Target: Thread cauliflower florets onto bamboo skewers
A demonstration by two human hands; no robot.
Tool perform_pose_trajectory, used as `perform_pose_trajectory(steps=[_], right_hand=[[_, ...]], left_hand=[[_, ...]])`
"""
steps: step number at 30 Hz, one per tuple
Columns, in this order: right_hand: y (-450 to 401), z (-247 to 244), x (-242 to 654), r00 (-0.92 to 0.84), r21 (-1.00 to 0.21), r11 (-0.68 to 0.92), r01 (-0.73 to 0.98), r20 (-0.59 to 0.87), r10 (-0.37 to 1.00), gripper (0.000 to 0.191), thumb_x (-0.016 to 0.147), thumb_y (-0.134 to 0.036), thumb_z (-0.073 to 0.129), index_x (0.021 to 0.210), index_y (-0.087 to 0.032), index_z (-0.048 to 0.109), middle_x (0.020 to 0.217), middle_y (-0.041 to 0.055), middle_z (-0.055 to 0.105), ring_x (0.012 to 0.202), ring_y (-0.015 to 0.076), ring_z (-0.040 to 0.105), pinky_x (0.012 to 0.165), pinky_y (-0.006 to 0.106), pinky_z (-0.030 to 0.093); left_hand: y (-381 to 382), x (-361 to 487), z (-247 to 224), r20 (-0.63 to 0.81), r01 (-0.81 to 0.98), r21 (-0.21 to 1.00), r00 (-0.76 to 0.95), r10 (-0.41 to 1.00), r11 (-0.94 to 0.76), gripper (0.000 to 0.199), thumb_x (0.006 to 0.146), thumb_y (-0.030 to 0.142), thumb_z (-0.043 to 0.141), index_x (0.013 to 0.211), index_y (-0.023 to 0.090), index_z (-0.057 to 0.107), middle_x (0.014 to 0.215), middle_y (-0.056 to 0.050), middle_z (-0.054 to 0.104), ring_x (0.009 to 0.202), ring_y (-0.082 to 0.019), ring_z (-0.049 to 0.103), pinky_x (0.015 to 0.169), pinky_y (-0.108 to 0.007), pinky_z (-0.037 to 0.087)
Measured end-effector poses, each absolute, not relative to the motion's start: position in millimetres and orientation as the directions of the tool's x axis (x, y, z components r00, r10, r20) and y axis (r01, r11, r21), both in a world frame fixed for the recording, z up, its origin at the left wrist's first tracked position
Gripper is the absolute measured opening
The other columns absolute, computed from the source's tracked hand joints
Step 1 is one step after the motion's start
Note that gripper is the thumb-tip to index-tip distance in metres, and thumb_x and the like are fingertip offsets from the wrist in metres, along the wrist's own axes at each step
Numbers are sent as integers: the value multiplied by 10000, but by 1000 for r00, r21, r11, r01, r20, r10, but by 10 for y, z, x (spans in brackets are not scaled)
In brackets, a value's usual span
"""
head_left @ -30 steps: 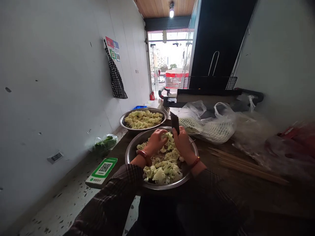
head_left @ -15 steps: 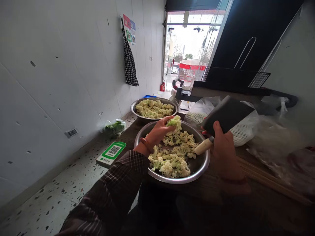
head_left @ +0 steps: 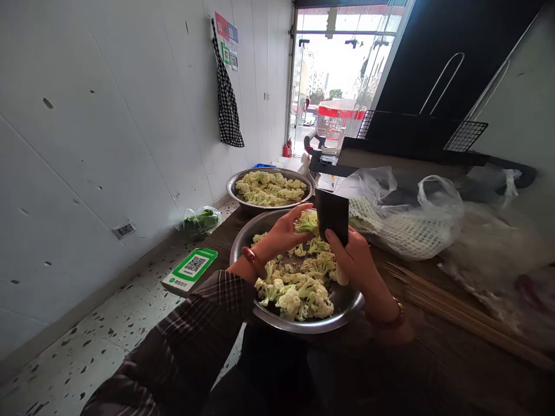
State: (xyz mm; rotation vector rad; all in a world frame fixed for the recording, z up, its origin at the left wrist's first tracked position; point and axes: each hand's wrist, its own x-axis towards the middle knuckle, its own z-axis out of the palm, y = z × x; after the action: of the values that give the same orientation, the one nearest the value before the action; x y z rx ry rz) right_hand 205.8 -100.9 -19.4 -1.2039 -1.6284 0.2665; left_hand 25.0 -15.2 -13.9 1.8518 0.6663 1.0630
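My left hand (head_left: 281,236) is closed around a piece of cauliflower (head_left: 307,222) above the near metal basin (head_left: 299,328). In my right hand (head_left: 353,257) is a cleaver (head_left: 333,215) with a broad dark blade, held upright at the right side of that piece. The blade hides part of the cauliflower, so I cannot tell whether it has cut in. Cut cauliflower florets (head_left: 299,294) lie in the basin below both hands.
Behind stands a second metal basin (head_left: 232,190) heaped with florets. Plastic bags (head_left: 416,222) and a bundle of thin wooden skewers (head_left: 433,297) lie to the right. A green QR-code sign (head_left: 191,270) is at the left table edge, with bagged greens (head_left: 200,221) beyond.
My right hand has brought the cleaver left, from beyond the basin's right rim to the cauliflower piece, turning the blade upright. My left hand keeps its hold near the same spot.
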Motion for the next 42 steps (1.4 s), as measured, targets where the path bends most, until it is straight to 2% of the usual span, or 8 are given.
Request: perform_pose_trajectory(steps=[3, 5, 9, 16, 21, 26, 32, 42], right_hand=[[-930, -210, 2111, 51, -665, 486, 567, 617, 785, 340, 987, -472, 496, 836, -211, 652, 792, 28, 688, 725, 199, 628, 681, 315, 495], [-898, -207, 2133, 40, -666, 498, 555, 619, 784, 342, 987, -473, 501, 830, -211, 655, 790, 23, 688, 720, 197, 620, 685, 314, 497], [-872, -231, 2160, 10, -681, 521, 515, 613, 790, 348, 984, -477, 514, 823, -212, 671, 792, 28, 688, 716, 195, 617, 689, 315, 504], [-913, -378, 2206, 94, -778, 473, 414, 553, 828, 379, 975, -522, 525, 783, -219, 648, 739, 25, 652, 686, 193, 600, 653, 320, 484], [-937, -356, 2206, 59, -711, 531, 461, 622, 781, 382, 973, -504, 500, 702, -245, 578, 699, 20, 618, 687, 197, 580, 661, 333, 478], [-926, -334, 2202, 29, -633, 586, 505, 691, 722, 373, 998, -402, 478, 659, -245, 490, 721, 23, 614, 685, 183, 574, 674, 323, 478], [-915, -348, 2189, -2, -529, 647, 549, 773, 635, 263, 997, -324, 487, 752, -232, 507, 799, 37, 626, 712, 190, 583, 660, 318, 483], [-888, -370, 2149, -16, -402, 621, 673, 831, 556, 168, 1017, -293, 487, 863, -230, 516, 792, 27, 596, 716, 197, 583, 646, 310, 456]], left_hand=[[-130, 235, -141, 373, -27, 910, 493, 786, -414, 722, 784, 334, 787, 1446, 201, 533, 1542, -127, 495, 1459, -317, 396, 1164, -438, 370], [-118, 226, -145, 336, -88, 938, 478, 811, -336, 700, 812, 374, 764, 1446, 188, 533, 1512, -139, 525, 1396, -312, 472, 1109, -418, 423], [-129, 227, -133, 298, -198, 953, 477, 827, -229, 636, 796, 371, 782, 1365, 148, 605, 1276, -140, 683, 1113, -269, 648, 950, -370, 507], [-185, 261, -83, 275, -197, 960, 552, 787, -198, 550, 840, 371, 753, 1329, 151, 628, 1175, -120, 715, 981, -215, 668, 851, -318, 511], [-177, 292, -96, 283, -124, 958, 567, 774, -259, 535, 852, 407, 737, 1306, 137, 650, 1144, -122, 722, 952, -211, 664, 819, -304, 511], [-218, 319, -92, 290, -68, 949, 571, 768, -308, 511, 885, 401, 696, 1322, 142, 638, 1158, -111, 713, 970, -201, 650, 858, -305, 512], [-270, 331, -40, 328, -3, 917, 576, 749, -399, 474, 867, 404, 717, 1268, 156, 667, 1118, -83, 713, 978, -205, 640, 877, -316, 514], [-311, 383, -28, 346, 3, 906, 569, 746, -422, 438, 871, 407, 714, 1212, 135, 676, 1127, -91, 707, 1000, -210, 624, 888, -311, 507]])
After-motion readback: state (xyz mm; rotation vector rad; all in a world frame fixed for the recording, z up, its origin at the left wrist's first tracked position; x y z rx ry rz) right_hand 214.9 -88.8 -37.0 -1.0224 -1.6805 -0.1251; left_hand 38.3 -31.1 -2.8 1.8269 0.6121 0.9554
